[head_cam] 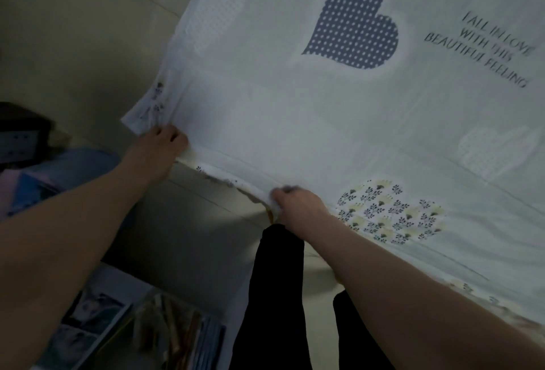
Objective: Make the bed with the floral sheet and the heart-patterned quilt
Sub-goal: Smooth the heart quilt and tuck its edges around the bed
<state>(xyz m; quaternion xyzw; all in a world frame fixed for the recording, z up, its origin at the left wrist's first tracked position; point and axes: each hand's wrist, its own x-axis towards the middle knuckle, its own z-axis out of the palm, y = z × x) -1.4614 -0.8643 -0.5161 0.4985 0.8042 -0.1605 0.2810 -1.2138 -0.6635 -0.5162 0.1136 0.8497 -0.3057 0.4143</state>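
The pale heart-patterned quilt [339, 110] spreads across the upper right, printed with a dark dotted heart, a floral heart and lettering. My left hand [160, 148] grips the quilt's near edge close to its left corner. My right hand [298, 207] grips the same edge further right, beside the floral heart. A strip of floral fabric [218, 176] peeks out below the quilt's edge between my hands; I cannot tell whether it is the sheet or the quilt's underside.
A pale tiled floor [88, 45] lies to the left and below. My dark-trousered legs [274, 296] stand at the bed's edge. Printed boxes and papers [141, 331] sit at the lower left, with blue fabric and a dark object [26, 136] at the far left.
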